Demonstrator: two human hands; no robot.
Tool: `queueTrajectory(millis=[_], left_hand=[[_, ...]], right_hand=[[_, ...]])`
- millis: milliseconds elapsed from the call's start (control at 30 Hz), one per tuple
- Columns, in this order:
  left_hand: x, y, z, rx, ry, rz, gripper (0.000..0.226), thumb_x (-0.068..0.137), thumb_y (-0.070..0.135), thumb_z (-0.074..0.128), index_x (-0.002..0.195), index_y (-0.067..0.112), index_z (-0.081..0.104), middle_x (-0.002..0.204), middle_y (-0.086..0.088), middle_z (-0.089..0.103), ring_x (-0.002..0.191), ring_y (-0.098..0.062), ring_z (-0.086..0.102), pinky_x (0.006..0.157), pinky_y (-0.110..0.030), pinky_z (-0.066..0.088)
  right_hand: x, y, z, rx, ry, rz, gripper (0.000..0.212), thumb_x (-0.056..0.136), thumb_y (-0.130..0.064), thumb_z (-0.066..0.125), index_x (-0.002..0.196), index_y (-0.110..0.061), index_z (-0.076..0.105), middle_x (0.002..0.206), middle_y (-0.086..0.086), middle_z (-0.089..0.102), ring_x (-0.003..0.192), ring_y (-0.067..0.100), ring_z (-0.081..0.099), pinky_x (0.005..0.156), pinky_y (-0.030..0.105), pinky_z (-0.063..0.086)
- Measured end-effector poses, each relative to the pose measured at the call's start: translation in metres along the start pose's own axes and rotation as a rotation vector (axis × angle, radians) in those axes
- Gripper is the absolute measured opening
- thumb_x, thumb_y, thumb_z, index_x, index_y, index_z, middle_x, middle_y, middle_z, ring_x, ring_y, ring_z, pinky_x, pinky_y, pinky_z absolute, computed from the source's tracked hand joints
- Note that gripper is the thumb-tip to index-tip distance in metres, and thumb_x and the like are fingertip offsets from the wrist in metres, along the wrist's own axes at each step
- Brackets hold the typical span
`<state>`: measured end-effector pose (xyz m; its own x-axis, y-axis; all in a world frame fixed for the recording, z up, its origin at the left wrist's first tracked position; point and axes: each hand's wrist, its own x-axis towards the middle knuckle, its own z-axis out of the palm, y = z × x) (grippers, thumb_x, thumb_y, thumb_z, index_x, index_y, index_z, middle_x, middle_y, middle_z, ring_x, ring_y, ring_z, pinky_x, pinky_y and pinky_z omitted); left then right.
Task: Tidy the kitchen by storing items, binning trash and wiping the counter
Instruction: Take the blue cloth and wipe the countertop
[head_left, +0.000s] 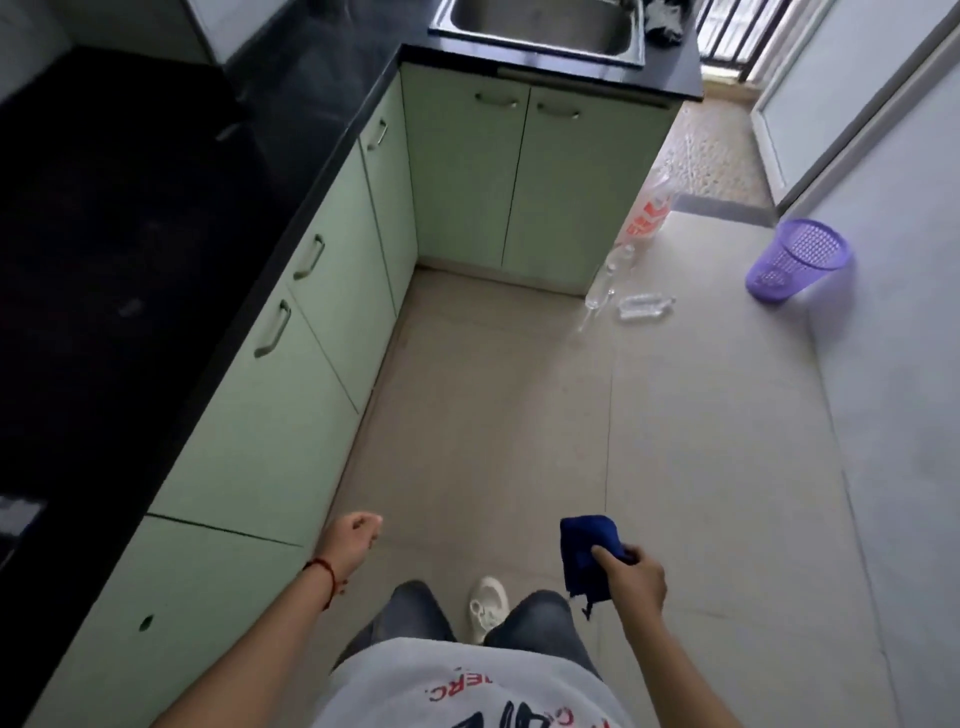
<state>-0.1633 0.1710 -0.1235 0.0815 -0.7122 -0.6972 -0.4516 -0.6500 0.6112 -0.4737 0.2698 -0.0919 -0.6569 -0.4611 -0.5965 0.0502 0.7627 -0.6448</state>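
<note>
My right hand (636, 574) grips a folded dark blue cloth (584, 551) low in front of me, over the floor. My left hand (356, 535) hangs beside the green cabinets with its fingers loosely curled and nothing in it. The black counter (156, 218) runs along my left and turns at the far end, where a steel sink (540, 26) is set in it. A purple mesh bin (797, 260) stands on the floor at the right wall. Clear plastic bottles (644, 306) and a plastic bag with red print (644, 218) lie on the floor by the sink cabinet's corner.
Pale green cabinet doors (311, 364) with metal handles line the counter's front. A dark rag (665, 21) lies right of the sink. The tiled floor (519, 415) stretches ahead to a doorway with a patterned floor (711, 150) beyond. A white wall (893, 364) bounds the right side.
</note>
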Motion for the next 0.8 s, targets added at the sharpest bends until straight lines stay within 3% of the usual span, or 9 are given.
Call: queueTrajectory(millis=[167, 267, 433, 533, 600, 667, 800], left_hand=[[0.027, 0.011, -0.017, -0.118, 0.109, -0.098, 0.024, 0.083, 0.023, 0.057, 0.06, 0.016, 0.059, 0.072, -0.012, 0.059, 0.074, -0.021, 0.052, 0.068, -0.031, 0.038], [0.055, 0.016, -0.034, -0.172, 0.174, -0.161, 0.027, 0.087, 0.015, 0.055, 0.06, 0.016, 0.059, 0.076, -0.014, 0.062, 0.074, -0.022, 0.054, 0.067, -0.031, 0.038], [0.108, 0.053, -0.064, -0.236, 0.202, -0.206, 0.023, 0.082, 0.023, 0.055, 0.06, 0.018, 0.059, 0.075, -0.012, 0.062, 0.077, -0.025, 0.057, 0.067, -0.031, 0.039], [0.133, 0.102, -0.077, -0.189, 0.175, -0.118, 0.016, 0.084, 0.021, 0.055, 0.069, 0.022, 0.06, 0.084, -0.01, 0.065, 0.089, -0.029, 0.061, 0.074, -0.029, 0.042], [0.151, 0.141, -0.085, -0.142, 0.15, -0.025, 0.011, 0.087, 0.016, 0.055, 0.084, 0.02, 0.064, 0.094, -0.009, 0.066, 0.098, -0.026, 0.06, 0.08, -0.025, 0.04], [0.167, 0.182, -0.094, -0.116, 0.143, 0.045, 0.019, 0.088, 0.017, 0.054, 0.103, 0.011, 0.065, 0.104, -0.01, 0.066, 0.1, -0.022, 0.059, 0.084, -0.023, 0.041], [0.186, 0.258, -0.121, -0.134, 0.183, 0.205, 0.026, 0.089, 0.019, 0.052, 0.113, 0.012, 0.06, 0.107, -0.003, 0.064, 0.1, -0.013, 0.058, 0.084, -0.018, 0.043]], right_hand=[[0.055, -0.102, 0.061, -0.13, -0.143, -0.129, 0.028, 0.076, -0.015, 0.068, 0.102, -0.007, 0.062, 0.09, 0.009, 0.063, 0.083, 0.025, 0.058, 0.074, 0.034, 0.048], [0.082, -0.153, 0.108, -0.201, -0.211, -0.204, 0.031, 0.075, -0.018, 0.069, 0.104, -0.009, 0.062, 0.095, 0.01, 0.067, 0.09, 0.028, 0.063, 0.081, 0.04, 0.052], [0.111, -0.221, 0.17, -0.272, -0.254, -0.252, 0.029, 0.076, -0.018, 0.067, 0.104, -0.012, 0.062, 0.092, 0.006, 0.065, 0.085, 0.023, 0.06, 0.076, 0.034, 0.049], [0.122, -0.254, 0.19, -0.294, -0.278, -0.278, 0.029, 0.077, -0.018, 0.068, 0.104, -0.011, 0.061, 0.092, 0.008, 0.065, 0.082, 0.022, 0.059, 0.072, 0.031, 0.045], [0.13, -0.278, 0.202, -0.305, -0.302, -0.302, 0.028, 0.078, -0.019, 0.068, 0.103, -0.01, 0.06, 0.091, 0.008, 0.064, 0.081, 0.022, 0.059, 0.071, 0.031, 0.046], [0.138, -0.301, 0.214, -0.286, -0.301, -0.308, 0.025, 0.078, -0.019, 0.069, 0.1, -0.012, 0.059, 0.093, 0.009, 0.065, 0.084, 0.024, 0.061, 0.077, 0.037, 0.05], [0.149, -0.354, 0.245, -0.258, -0.335, -0.375, 0.019, 0.075, -0.02, 0.071, 0.083, -0.028, 0.056, 0.093, 0.009, 0.068, 0.086, 0.026, 0.063, 0.085, 0.048, 0.053]])
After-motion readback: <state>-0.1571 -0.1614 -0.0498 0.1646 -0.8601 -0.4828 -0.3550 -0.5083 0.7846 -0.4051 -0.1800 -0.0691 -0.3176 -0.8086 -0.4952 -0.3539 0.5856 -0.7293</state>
